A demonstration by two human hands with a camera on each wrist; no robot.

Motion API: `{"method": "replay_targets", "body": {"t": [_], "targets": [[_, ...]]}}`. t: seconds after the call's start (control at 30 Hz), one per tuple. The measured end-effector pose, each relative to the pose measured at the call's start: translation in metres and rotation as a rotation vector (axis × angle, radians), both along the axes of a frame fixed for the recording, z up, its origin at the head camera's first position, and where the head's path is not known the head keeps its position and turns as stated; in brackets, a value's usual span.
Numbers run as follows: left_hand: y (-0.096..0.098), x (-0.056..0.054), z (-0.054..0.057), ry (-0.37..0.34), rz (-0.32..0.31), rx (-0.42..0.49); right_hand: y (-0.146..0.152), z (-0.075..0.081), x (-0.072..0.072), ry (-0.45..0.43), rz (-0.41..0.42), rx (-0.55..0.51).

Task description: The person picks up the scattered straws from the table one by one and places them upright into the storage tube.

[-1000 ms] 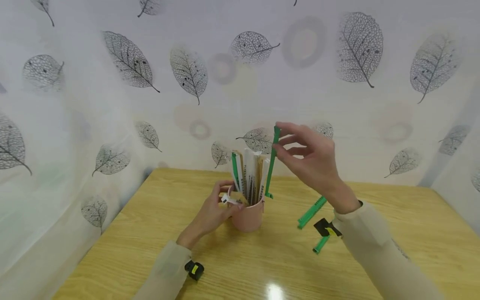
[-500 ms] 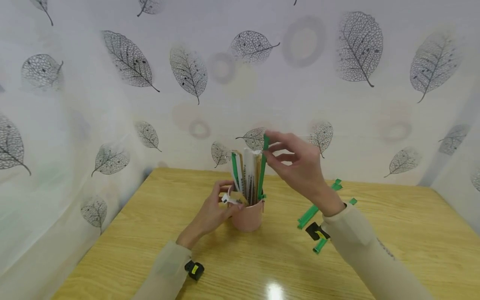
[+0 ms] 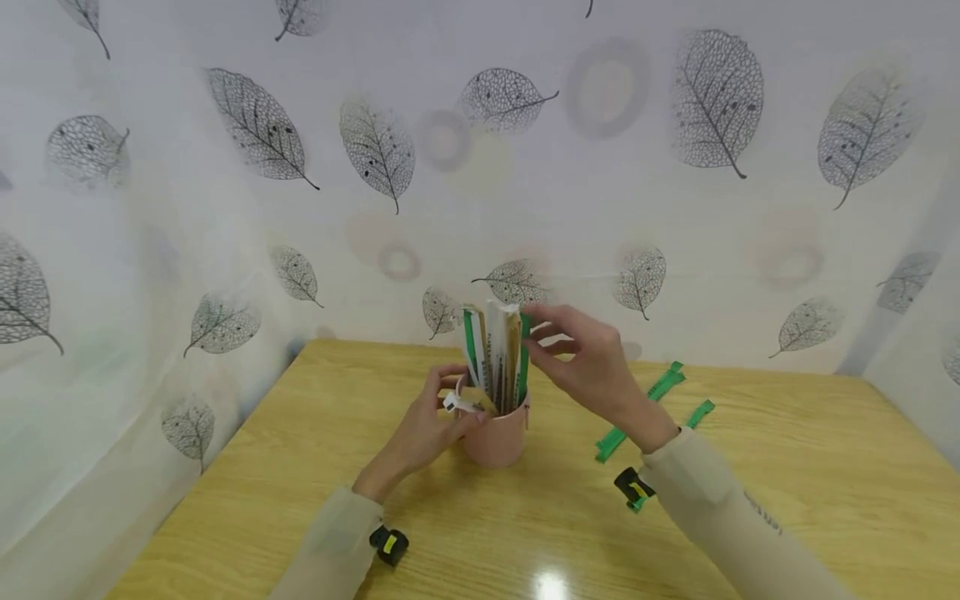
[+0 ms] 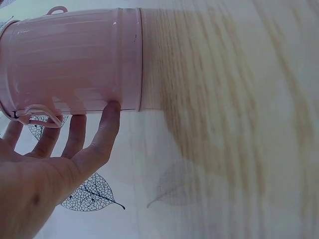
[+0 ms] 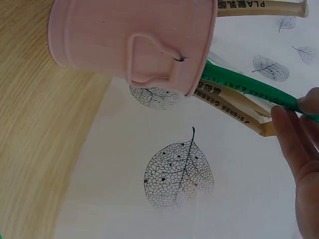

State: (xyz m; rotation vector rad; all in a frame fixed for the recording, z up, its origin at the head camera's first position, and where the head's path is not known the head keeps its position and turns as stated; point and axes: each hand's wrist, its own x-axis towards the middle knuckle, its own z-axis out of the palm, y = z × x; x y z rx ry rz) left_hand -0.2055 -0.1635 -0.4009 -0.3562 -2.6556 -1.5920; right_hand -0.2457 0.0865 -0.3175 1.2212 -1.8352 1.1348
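A pink metal bucket (image 3: 495, 442) with small side handles stands upright on the table, filled with several paper-wrapped straws (image 3: 495, 354) in white, brown and green. My left hand (image 3: 422, 425) holds the bucket by its left side, with fingertips against the wall in the left wrist view. Near its thumb a short brown-and-white wrapped piece (image 3: 472, 400) leans over the rim. On the right side my right hand (image 3: 581, 354) pinches the upper end of a green-wrapped straw (image 5: 244, 84). That straw's lower end is inside the bucket, hidden by the wall.
To the right, green-wrapped straws lie on the wooden table (image 3: 300, 492): a long one (image 3: 663, 383) and another (image 3: 700, 412) partly behind my right arm. A leaf-printed curtain (image 3: 480, 192) hangs behind and at the sides.
My right hand has moved left and down, bringing the green-wrapped straw from beside the bucket over its rim and then into it. The left hand stays in place on the bucket.
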Motion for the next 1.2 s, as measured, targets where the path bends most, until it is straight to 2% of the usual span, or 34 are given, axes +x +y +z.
{"method": "replay_targets", "body": {"t": [0.23,0.57,0.73,0.9,1.03,1.2], "targets": [[-0.001,0.000,-0.001,-0.003,-0.008,0.010,0.002,-0.014,-0.001,-0.048,0.025,0.031],[0.000,0.001,-0.001,0.002,0.000,0.009,0.004,-0.029,-0.003,-0.061,0.008,0.071],[0.000,0.000,-0.003,0.003,-0.002,0.009,0.009,-0.031,-0.001,-0.072,-0.021,0.081],[0.000,0.000,-0.003,0.010,-0.002,0.002,0.025,-0.033,-0.002,-0.044,-0.063,0.101],[0.000,0.000,-0.002,0.011,0.005,-0.004,0.043,-0.034,-0.001,-0.021,-0.078,0.178],[0.000,-0.001,-0.002,0.005,0.003,-0.001,0.068,-0.038,0.004,-0.053,-0.058,0.363]]}}
